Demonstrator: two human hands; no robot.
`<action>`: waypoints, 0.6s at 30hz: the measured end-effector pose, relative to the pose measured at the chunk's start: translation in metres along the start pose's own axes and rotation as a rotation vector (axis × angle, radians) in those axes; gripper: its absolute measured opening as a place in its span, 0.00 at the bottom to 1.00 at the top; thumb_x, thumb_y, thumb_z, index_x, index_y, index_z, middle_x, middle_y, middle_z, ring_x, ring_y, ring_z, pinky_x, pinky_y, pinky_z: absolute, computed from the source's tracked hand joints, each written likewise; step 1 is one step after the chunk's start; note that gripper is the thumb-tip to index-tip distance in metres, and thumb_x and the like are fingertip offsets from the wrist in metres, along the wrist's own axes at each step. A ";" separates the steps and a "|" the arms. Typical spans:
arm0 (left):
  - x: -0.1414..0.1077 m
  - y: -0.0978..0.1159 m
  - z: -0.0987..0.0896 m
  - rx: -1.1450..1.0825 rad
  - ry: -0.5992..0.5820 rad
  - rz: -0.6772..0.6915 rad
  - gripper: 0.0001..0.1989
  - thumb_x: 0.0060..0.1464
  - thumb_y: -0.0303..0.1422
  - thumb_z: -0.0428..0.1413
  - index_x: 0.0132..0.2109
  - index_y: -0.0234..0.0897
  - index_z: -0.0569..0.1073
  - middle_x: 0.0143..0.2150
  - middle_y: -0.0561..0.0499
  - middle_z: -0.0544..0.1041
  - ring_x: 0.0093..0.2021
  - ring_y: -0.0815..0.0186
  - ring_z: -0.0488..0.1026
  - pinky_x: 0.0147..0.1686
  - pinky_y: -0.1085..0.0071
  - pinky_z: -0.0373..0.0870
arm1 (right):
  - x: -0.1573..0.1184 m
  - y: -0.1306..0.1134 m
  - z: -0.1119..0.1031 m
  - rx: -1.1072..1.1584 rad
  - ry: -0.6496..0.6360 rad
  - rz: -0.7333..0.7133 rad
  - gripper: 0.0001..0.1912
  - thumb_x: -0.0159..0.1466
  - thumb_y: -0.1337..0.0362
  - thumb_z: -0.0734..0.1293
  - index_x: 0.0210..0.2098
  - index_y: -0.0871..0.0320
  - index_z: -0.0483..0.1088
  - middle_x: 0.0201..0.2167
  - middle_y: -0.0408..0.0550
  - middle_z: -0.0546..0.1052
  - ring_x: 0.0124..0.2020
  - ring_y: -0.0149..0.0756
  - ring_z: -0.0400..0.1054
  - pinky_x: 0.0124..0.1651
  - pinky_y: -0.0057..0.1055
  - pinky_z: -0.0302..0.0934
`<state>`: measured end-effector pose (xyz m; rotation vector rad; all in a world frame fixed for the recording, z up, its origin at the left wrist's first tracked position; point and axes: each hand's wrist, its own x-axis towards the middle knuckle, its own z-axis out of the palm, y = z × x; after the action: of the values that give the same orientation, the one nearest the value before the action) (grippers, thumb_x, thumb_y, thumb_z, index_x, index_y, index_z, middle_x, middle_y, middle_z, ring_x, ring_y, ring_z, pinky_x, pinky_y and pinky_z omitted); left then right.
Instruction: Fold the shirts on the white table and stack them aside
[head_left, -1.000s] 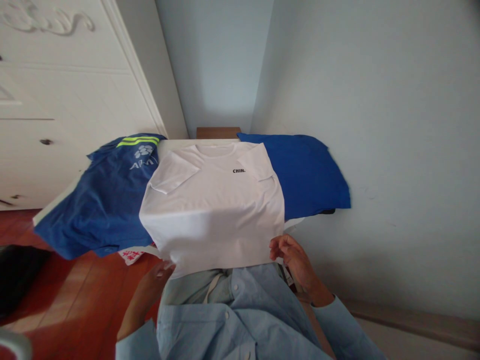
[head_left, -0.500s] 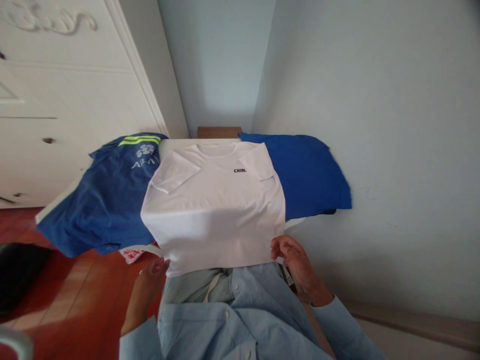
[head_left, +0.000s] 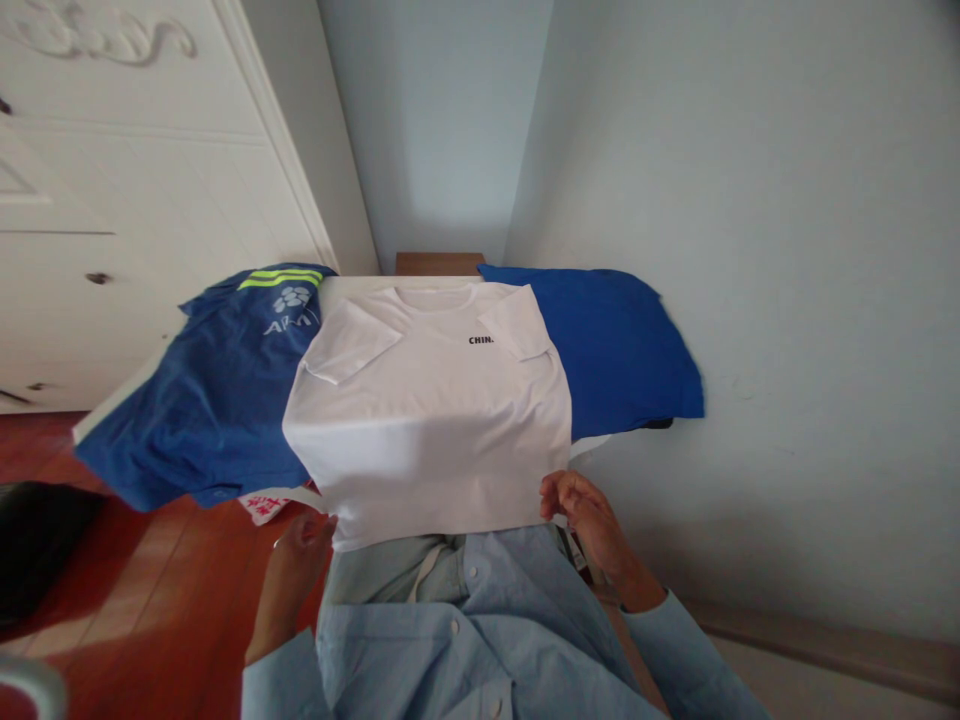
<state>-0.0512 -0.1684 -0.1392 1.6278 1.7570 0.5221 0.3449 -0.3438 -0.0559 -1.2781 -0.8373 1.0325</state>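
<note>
Left hand (head_left: 295, 560), right hand (head_left: 589, 512) pinching white T-shirt (head_left: 439, 395) at lower corners, sensible holds; likely handling light, soft.

Tee (head_left: 427, 430): ctr, on worktop (head_left: 354, 287), neck end at back.
Jersey (head_left: 217, 400): L of tee, on worktop.
Cloth (head_left: 615, 350): R of tee, touching it, nr side wall (head_left: 795, 280).
Wood item (head_left: 440, 263): behind worktop, btwn cabinet (head_left: 172, 190) & side wall.
Cabinet: back L, beyond jersey.
L hand (head_left: 300, 550): tee's near L corner.
R hand (head_left: 589, 515): tee's near R corner.
</note>
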 end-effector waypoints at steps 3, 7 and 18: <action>0.000 -0.001 0.005 -0.039 -0.003 -0.019 0.20 0.48 0.53 0.52 0.37 0.41 0.70 0.35 0.41 0.81 0.39 0.48 0.80 0.37 0.59 0.74 | 0.000 0.003 -0.001 0.030 -0.008 0.005 0.07 0.64 0.61 0.65 0.29 0.52 0.67 0.40 0.45 0.75 0.32 0.36 0.68 0.39 0.36 0.63; 0.002 -0.004 0.016 -0.132 -0.007 -0.071 0.21 0.46 0.50 0.56 0.38 0.37 0.71 0.37 0.39 0.82 0.40 0.48 0.80 0.38 0.58 0.76 | 0.000 0.003 -0.001 0.054 0.007 0.022 0.05 0.62 0.62 0.65 0.29 0.53 0.67 0.40 0.44 0.76 0.31 0.35 0.68 0.38 0.35 0.63; 0.001 -0.007 0.018 -0.349 0.009 -0.103 0.27 0.41 0.51 0.59 0.43 0.35 0.75 0.36 0.40 0.83 0.39 0.50 0.81 0.34 0.62 0.78 | 0.001 0.035 -0.042 -0.256 0.215 0.157 0.15 0.60 0.49 0.68 0.29 0.54 0.71 0.26 0.45 0.74 0.30 0.41 0.68 0.36 0.37 0.64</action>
<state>-0.0435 -0.1710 -0.1562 1.2883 1.6383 0.7414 0.3792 -0.3577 -0.0957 -1.6626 -0.7280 0.9092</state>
